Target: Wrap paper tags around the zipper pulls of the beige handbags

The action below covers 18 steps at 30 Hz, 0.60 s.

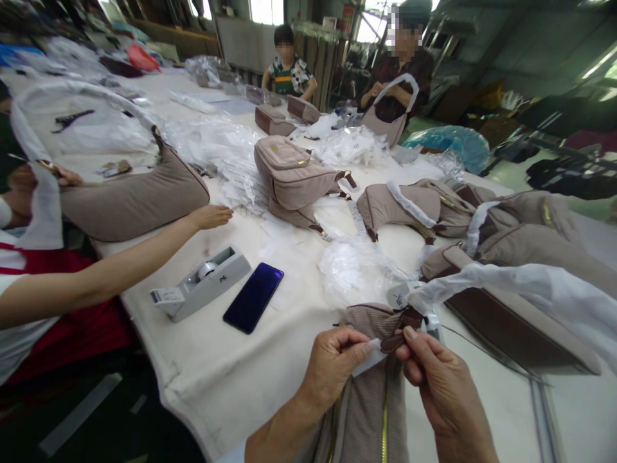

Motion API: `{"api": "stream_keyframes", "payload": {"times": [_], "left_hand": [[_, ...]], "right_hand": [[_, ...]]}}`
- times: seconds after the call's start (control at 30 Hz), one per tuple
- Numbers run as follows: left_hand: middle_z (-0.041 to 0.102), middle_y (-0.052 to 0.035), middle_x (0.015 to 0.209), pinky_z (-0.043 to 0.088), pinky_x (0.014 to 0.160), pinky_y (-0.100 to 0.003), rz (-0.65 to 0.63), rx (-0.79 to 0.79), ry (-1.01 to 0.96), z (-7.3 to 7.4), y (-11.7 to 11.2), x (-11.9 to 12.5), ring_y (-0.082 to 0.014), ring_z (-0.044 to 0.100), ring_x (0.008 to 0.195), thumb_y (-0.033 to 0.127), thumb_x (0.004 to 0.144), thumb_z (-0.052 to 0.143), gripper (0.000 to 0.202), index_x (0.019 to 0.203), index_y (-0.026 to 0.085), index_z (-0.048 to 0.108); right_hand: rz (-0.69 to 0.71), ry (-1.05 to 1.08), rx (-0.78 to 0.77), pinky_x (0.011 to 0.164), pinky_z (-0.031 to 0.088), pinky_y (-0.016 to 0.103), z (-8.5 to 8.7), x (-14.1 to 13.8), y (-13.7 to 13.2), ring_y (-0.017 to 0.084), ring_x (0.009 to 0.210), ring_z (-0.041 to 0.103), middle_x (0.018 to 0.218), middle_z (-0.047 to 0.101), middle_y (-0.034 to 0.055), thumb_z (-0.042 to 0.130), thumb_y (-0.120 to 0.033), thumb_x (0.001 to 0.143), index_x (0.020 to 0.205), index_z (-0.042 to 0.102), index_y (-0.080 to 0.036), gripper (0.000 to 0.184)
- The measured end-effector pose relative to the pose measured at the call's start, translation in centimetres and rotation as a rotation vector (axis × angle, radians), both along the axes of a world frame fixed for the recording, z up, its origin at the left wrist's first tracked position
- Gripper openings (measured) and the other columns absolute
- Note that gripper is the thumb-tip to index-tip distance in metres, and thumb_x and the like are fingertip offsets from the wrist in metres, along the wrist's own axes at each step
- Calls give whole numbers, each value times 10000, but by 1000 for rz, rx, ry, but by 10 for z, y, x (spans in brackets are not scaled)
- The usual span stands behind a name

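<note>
This busy workshop has a long white-covered table (231, 392) running through it, and a narrow taupe corduroy bag (359, 411) with a gold-toned zip (384, 421) is sitting at the near side, right under the person's hands. The left hand (328, 363) is pinching a thin white strip (367, 360) between thumb and curled fingers; the right hand (441, 373), thumb and fingertips pressed together, is gripping a dark brown leather tab (391, 343). With those two practically meeting, I'd say holding the tab steady and keeping the strip flat and uncreased, no yanking, is the way to be doing it.

Clutter-wise, far left a co-worker's bare arm (125, 270) is stretching out in front of a big smooth taupe shoulder bag (139, 202). Then a grey tape dispenser (224, 280) is standing beside a dark glossy phone (254, 297), both eating elbow room. Crumpled clear plastic (351, 267) is lying just beyond the work. On the right, a white-wrapped strap (520, 286) is draping over a brown-based taupe bag (520, 337); can't tell whose strap, but it's crowding that side.
</note>
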<state>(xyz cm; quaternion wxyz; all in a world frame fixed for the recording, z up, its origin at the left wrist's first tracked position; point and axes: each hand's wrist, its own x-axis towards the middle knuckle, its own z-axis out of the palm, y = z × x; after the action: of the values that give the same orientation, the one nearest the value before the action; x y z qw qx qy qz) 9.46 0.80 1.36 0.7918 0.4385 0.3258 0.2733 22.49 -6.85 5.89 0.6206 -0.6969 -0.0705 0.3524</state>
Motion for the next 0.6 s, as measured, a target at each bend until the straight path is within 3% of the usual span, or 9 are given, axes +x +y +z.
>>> {"api": "stream_keyframes", "payload": {"times": [0.33,0.47,0.6], "left_hand": [[623,-21,612,368,538,-197,4,-98,7,2,-8,3,-92,493,560,383,671,754,292,704,100,691],[643,-32,650,391,554,-206,9,-114,16,9,-9,14,-102,515,581,389,678,744,298,731,101,690],[641,-28,664,410,560,-204,32,-128,-12,16,-11,31,-103,530,590,390,684,732,303,772,105,681]], "right_hand": [[31,8,17,370,240,179,-6,6,-5,43,370,370,521,590,19,825,-489,507,583,645,-131,407],[125,-182,-76,399,293,210,-9,5,-9,73,408,394,532,581,14,738,-545,625,611,646,-151,406],[197,-519,-211,447,367,234,-8,1,-16,126,464,463,466,500,-10,565,-602,767,663,658,-186,439]]}}
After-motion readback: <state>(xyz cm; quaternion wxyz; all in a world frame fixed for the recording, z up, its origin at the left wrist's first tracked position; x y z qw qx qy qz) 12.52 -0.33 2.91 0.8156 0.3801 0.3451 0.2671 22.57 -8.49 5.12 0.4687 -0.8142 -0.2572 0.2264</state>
